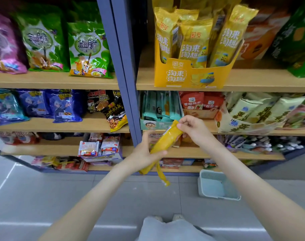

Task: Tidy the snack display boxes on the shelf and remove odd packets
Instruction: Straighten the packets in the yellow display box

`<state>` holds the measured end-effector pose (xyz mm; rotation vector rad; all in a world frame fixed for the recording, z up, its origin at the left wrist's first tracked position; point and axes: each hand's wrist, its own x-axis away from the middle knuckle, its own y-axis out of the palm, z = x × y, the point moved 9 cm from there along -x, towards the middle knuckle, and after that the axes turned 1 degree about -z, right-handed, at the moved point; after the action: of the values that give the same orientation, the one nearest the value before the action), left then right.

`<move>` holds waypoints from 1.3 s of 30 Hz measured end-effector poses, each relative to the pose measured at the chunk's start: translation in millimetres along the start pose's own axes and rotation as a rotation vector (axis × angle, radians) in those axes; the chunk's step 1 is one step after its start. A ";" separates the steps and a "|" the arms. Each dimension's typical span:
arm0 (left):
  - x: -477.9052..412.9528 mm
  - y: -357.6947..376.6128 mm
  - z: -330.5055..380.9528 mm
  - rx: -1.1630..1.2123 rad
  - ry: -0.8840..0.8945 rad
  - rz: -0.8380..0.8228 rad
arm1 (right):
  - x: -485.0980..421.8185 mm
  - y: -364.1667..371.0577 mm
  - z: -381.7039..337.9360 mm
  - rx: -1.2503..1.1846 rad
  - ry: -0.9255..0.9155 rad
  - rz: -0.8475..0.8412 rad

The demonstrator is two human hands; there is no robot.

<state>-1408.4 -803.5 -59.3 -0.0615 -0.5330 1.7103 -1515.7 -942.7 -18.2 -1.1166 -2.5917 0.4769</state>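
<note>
Left hand (pixel 144 152) and right hand (pixel 194 129) grip yellow packet (pixel 166 140) below 淘来淘趣 display box (pixel 188 76).

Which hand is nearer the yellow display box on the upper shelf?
Right. The right hand, pinching the yellow packet at its top, sits below the box; the left hand, gripping its middle, is lower and leftward.

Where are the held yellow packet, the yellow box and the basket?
yellow packet (pixel 165 140), head view, its middle.
yellow box (pixel 176 75), head view, front panel.
basket (pixel 219 197), head view, near rim.
</note>
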 end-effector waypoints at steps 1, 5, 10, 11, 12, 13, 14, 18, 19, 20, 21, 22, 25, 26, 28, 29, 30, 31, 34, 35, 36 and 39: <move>-3.7 -0.7 5.5 -0.098 0.039 0.039 | -3.4 -2.5 1.3 -0.019 0.017 0.005; -14.6 0.9 15.3 -0.167 0.059 0.065 | -10.0 -7.7 5.9 -0.108 0.051 -0.031; -24.0 6.2 15.2 0.065 -0.035 0.016 | -4.2 -10.3 -2.3 -0.187 -0.028 -0.195; -26.4 7.3 15.2 0.114 -0.054 0.013 | -3.5 -10.3 -3.2 -0.164 -0.034 -0.213; -28.3 9.1 16.7 0.161 -0.069 0.008 | -3.7 -10.2 -3.4 -0.141 -0.038 -0.222; -30.9 10.9 17.2 0.204 -0.084 0.005 | -4.0 -9.8 -3.9 -0.127 -0.042 -0.224; -32.9 13.0 18.3 0.253 -0.102 0.003 | -4.4 -9.1 -3.8 -0.119 -0.043 -0.223; -39.1 25.9 13.9 0.592 -0.299 -0.025 | -2.0 1.7 -0.3 -0.091 -0.063 -0.297; -40.1 28.5 11.0 0.687 -0.363 -0.026 | 1.5 9.0 0.0 -0.067 -0.087 -0.364; -40.7 30.3 9.8 0.770 -0.405 -0.025 | 5.8 18.1 0.6 -0.038 -0.113 -0.444; -42.0 30.9 8.6 0.827 -0.422 -0.025 | 11.3 27.5 1.0 0.001 -0.139 -0.528; -42.5 31.1 9.4 0.875 -0.424 -0.023 | 18.2 36.1 1.6 0.053 -0.163 -0.607; -44.5 30.5 7.2 1.005 -0.411 0.001 | 32.3 49.8 1.9 0.164 -0.226 -0.709; -44.3 31.8 6.0 1.038 -0.417 0.004 | 31.9 48.3 0.2 0.152 -0.245 -0.669; -43.5 35.4 3.4 1.048 -0.428 -0.013 | 26.5 37.0 -2.8 0.038 -0.228 -0.531; -43.6 38.2 2.1 1.040 -0.429 -0.028 | 23.6 30.2 -1.7 -0.033 -0.194 -0.462; -43.5 40.6 2.4 1.035 -0.426 -0.045 | 21.5 24.0 -0.1 -0.081 -0.166 -0.396; -43.5 42.3 2.6 1.026 -0.420 -0.058 | 20.0 17.9 2.0 -0.110 -0.143 -0.335; -44.1 44.8 5.8 0.982 -0.374 -0.105 | 15.8 1.0 13.2 -0.198 -0.045 -0.186; -44.0 46.5 8.2 0.958 -0.352 -0.133 | 14.1 -3.6 19.1 -0.213 -0.010 -0.164; -44.4 48.4 11.6 0.926 -0.328 -0.161 | 12.8 -5.8 24.4 -0.219 0.029 -0.169; -48.1 55.8 22.6 0.871 -0.278 -0.201 | 17.3 -7.3 37.5 -0.200 0.168 -0.261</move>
<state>-1456.6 -862.2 -72.3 0.8326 0.0451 1.6290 -1546.1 -941.6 -47.1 -0.8156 -2.6246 0.0630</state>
